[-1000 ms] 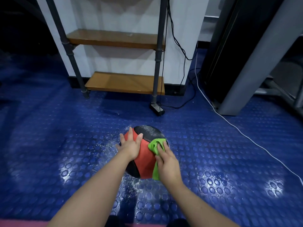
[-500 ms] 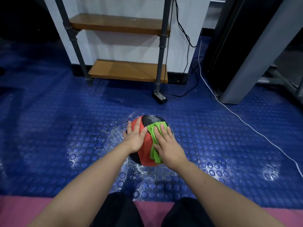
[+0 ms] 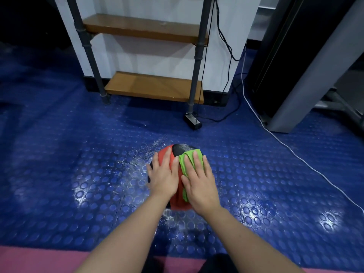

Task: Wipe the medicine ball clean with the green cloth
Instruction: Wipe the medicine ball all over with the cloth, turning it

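Note:
A red and black medicine ball (image 3: 178, 201) rests on the wet blue studded floor in the middle of the view. My left hand (image 3: 164, 177) lies flat on the ball's left side, fingers spread, steadying it. The green cloth (image 3: 184, 161) is draped over the ball's top right. My right hand (image 3: 201, 184) presses the cloth flat against the ball, fingers extended over it. Most of the ball is hidden under both hands.
A pipe-framed shelf unit with wooden boards (image 3: 153, 89) stands against the white wall ahead. A black power adapter (image 3: 193, 122) and black cables lie near its right leg. A white cable (image 3: 295, 156) runs across the floor at right, beside a grey machine base (image 3: 285, 123). A pink mat edge (image 3: 39, 259) lies nearest me.
My right hand has slid the green cloth up from the ball's right side onto its top. The ball now sits closer to me in view, the left hand still on it.

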Action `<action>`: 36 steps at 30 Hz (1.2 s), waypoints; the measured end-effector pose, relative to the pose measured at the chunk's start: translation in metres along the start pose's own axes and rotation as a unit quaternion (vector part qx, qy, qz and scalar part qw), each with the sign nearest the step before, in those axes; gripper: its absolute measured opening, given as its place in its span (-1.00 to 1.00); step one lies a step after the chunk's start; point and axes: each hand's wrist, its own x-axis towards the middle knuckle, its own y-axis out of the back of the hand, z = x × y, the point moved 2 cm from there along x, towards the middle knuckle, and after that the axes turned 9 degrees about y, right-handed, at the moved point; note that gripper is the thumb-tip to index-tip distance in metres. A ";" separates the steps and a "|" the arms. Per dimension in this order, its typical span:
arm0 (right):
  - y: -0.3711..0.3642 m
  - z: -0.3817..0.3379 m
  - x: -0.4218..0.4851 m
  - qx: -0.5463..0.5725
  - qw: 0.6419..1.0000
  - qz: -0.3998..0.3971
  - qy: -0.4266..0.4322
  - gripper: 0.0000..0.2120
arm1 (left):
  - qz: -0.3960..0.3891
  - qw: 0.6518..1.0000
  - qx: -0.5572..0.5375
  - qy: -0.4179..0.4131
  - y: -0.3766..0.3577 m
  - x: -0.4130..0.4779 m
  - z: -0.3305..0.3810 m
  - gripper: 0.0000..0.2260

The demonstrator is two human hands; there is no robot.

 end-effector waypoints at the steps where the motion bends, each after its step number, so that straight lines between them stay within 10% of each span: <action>1: -0.001 0.008 0.003 0.000 1.000 0.011 -0.010 -0.42 | 0.016 1.000 -0.010 -0.004 -0.001 -0.006 0.000 -0.39; 8: 0.000 0.035 0.038 0.165 0.951 0.087 -0.245 -0.57 | 0.040 0.999 0.023 -0.010 -0.008 -0.014 0.009 -0.51; 13: 0.004 0.007 0.021 0.086 0.988 0.126 -0.035 -0.61 | 0.077 0.993 0.013 -0.093 -0.011 -0.003 -0.016 -0.36; 20: 0.009 0.047 0.070 0.164 0.960 0.023 -0.226 -0.65 | 0.036 0.993 0.036 -0.102 -0.008 -0.008 -0.011 -0.38; 26: 0.011 0.001 0.038 0.045 0.993 0.080 -0.078 -0.61 | 0.008 0.973 0.031 -0.227 0.004 0.017 -0.030 -0.52; 31: 0.016 0.050 0.074 0.162 0.952 -0.033 -0.259 -0.66 | -0.037 0.967 0.053 -0.245 0.012 0.012 -0.029 -0.50; 36: 0.016 0.033 0.059 0.118 0.977 -0.030 -0.178 -0.57 | -0.058 0.986 0.040 -0.152 0.014 0.021 -0.013 -0.48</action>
